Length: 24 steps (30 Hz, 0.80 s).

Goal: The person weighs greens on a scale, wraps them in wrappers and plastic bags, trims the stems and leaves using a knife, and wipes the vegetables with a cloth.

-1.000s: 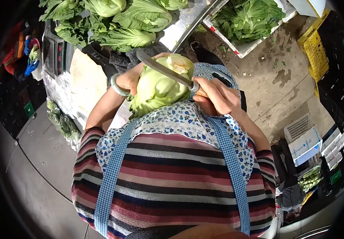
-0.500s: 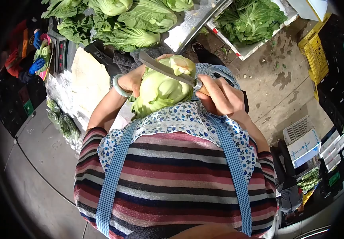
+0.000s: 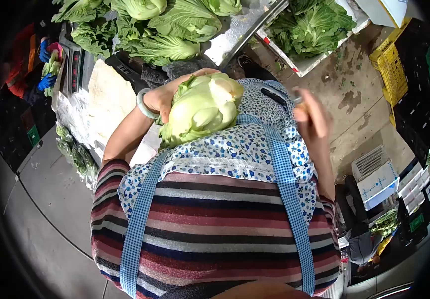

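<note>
My left hand [image 3: 161, 101], with a pale bangle at its wrist, is wrapped round the far left side of a pale green cabbage [image 3: 200, 107]. The cabbage is held close against my blue-flowered apron [image 3: 215, 149], and its cut stem end faces right. My right hand [image 3: 314, 117] is off to the right of the cabbage, apart from it and blurred by motion. It is closed on a knife [image 3: 298, 101]; a bit of the handle end shows, while the blade cannot be made out.
Several leafy cabbages [image 3: 185, 22] lie on the metal table [image 3: 232, 32] ahead. A white box [image 3: 299, 70] holds more greens at the far right, near a yellow crate [image 3: 391, 74]. A scale [image 3: 77, 70] stands at left; beyond it a person in blue gloves [image 3: 47, 81] handles greens.
My right hand has drawn the knife away from the cabbage, to the right. My left hand still holds the cabbage, which has turned slightly.
</note>
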Motion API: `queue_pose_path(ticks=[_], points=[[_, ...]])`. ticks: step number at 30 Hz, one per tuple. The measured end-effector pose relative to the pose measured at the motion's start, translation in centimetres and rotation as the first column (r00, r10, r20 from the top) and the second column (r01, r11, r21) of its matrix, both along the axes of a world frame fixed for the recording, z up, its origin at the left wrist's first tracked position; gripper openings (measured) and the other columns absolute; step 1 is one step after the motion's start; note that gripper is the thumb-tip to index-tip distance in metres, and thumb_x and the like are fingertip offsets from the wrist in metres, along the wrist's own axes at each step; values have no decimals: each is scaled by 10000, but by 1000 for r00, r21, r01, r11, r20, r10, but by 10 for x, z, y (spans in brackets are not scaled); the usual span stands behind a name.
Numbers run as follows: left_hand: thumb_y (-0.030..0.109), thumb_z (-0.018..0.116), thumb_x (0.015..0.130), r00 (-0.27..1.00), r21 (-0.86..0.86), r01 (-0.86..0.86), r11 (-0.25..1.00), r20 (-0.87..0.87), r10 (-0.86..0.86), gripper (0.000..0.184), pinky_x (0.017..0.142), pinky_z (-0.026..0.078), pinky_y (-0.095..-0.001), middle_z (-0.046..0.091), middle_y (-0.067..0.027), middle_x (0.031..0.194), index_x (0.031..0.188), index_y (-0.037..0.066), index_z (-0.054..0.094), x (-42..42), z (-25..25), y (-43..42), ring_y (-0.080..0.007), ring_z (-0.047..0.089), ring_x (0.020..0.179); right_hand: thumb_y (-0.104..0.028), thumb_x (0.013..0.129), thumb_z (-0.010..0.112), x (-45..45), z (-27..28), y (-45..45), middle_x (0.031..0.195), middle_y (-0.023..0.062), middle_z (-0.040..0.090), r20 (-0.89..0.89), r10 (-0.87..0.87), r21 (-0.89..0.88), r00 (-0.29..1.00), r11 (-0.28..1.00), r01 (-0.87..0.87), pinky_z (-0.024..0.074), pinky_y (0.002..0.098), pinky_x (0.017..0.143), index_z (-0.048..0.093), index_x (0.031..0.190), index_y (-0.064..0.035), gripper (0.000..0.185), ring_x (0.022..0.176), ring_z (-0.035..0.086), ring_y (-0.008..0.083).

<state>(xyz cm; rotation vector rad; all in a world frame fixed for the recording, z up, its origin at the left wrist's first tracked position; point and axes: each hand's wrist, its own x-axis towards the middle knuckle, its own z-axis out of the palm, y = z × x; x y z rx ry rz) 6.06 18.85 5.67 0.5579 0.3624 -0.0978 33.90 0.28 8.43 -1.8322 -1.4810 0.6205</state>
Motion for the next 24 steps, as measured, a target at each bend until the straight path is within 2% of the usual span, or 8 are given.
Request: queue_pose_path(ticks=[5, 9, 13, 15, 16, 18, 21, 24], points=[[398, 956, 333, 998, 36, -47, 998, -34, 48, 1428, 1104, 307, -393, 371, -191, 1411, 1433, -39, 156, -6, 3, -4, -286, 391, 1307, -192, 765, 733, -39, 13, 33, 768, 82, 623, -192, 364, 243, 911, 917, -316, 520, 306, 517, 611, 1121, -26, 412, 611, 625, 190], [376, 954, 334, 993, 5, -60, 998, -104, 60, 1422, 1096, 325, -395, 392, -203, 1391, 1432, -36, 149, -5, 9, -6, -291, 415, 1290, -218, 771, 734, -46, 15, 31, 789, 66, 620, -143, 329, 153, 934, 939, -308, 522, 289, 495, 614, 1113, -39, 404, 605, 621, 167], [356, 954, 335, 995, 3, -52, 999, -90, 52, 1418, 1093, 332, -389, 406, -194, 1383, 1434, -27, 144, -6, 10, -7, -290, 430, 1275, -254, 793, 721, -44, 7, 28, 758, 45, 605, 101, 285, 231, 953, 925, -301, 520, 250, 478, 634, 1106, -73, 372, 611, 617, 111], [347, 954, 337, 992, 1, 3, 1000, -127, -3, 1404, 1090, 337, -388, 412, -185, 1377, 1430, -25, 155, -7, 18, 0, -287, 433, 1269, -188, 844, 671, -38, 2, 28, 760, 87, 609, 151, 234, 302, 960, 914, -270, 497, 253, 481, 676, 993, -53, 202, 563, 599, 141], [338, 955, 340, 985, -5, 58, 998, -163, -58, 1391, 1087, 341, -386, 417, -177, 1372, 1427, -22, 165, -8, 20, 2, -285, 437, 1263, -192, 857, 656, -30, -2, 24, 729, 53, 585, 288, 95, 121, 953, 984, -135, 451, 255, 414, 651, 1011, -77, 193, 534, 569, 119], [316, 956, 344, 990, 100, 78, 992, 107, -89, 1374, 1082, 337, -373, 416, -161, 1363, 1419, -23, 171, -11, 3, 5, -265, 429, 1263, -174, 881, 625, 18, -40, 4, 706, 61, 576, 569, 0, -105, 822, 992, 73, 414, 291, 386, 606, 1055, -77, 200, 549, 559, 142], [321, 958, 344, 995, 113, 26, 993, 90, -36, 1383, 1080, 329, -369, 411, -161, 1363, 1420, -25, 162, -10, 9, 3, -255, 421, 1268, -147, 900, 605, 50, -26, -18, 788, 126, 634, 188, -246, -94, 951, 959, 266, 470, 301, 552, 605, 1135, -32, 262, 625, 600, 183], [344, 961, 345, 1000, 40, 15, 999, -13, -15, 1394, 1084, 328, -385, 403, -167, 1372, 1424, -28, 161, -7, 16, 0, -261, 421, 1269, -171, 849, 665, 3, -14, -4, 743, 104, 622, -92, 86, 39, 992, 996, -83, 476, 303, 500, 615, 1116, -39, 302, 600, 602, 151]])
